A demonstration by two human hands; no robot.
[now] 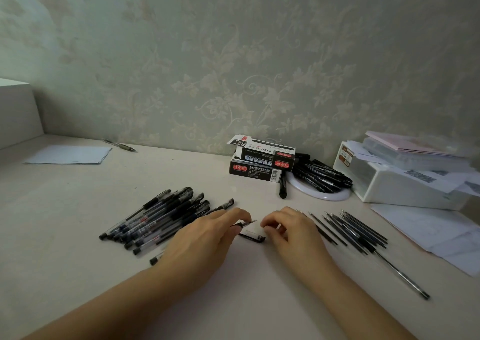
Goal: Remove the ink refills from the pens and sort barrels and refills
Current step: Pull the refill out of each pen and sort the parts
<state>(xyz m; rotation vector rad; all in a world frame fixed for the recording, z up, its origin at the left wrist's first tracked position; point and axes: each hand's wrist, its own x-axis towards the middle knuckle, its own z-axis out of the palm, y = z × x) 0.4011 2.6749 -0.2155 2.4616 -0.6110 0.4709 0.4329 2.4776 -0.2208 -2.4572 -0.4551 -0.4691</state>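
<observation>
My left hand (pixel 207 238) grips a pen (pixel 245 223) whose metal tip pointing right pokes out past my fingers. My right hand (pixel 288 232) sits just right of that tip, fingers curled; what it pinches is hidden. A clear pen cap (pixel 253 236) with a black end lies on the table between both hands. A pile of several capped pens (pixel 158 217) lies to the left. Several thin dark refills (pixel 355 229) are fanned out to the right of my right hand. One long refill (pixel 405 278) lies apart, nearer the table's front right.
Two stacked pen boxes (pixel 259 162) stand at the back centre. Beside them a white round dish (pixel 335 197) holds several black pens (pixel 322 176). A white box (pixel 405 189) and loose papers (pixel 428 230) fill the right. A sheet (pixel 70 155) and a pen (pixel 120 145) lie far left.
</observation>
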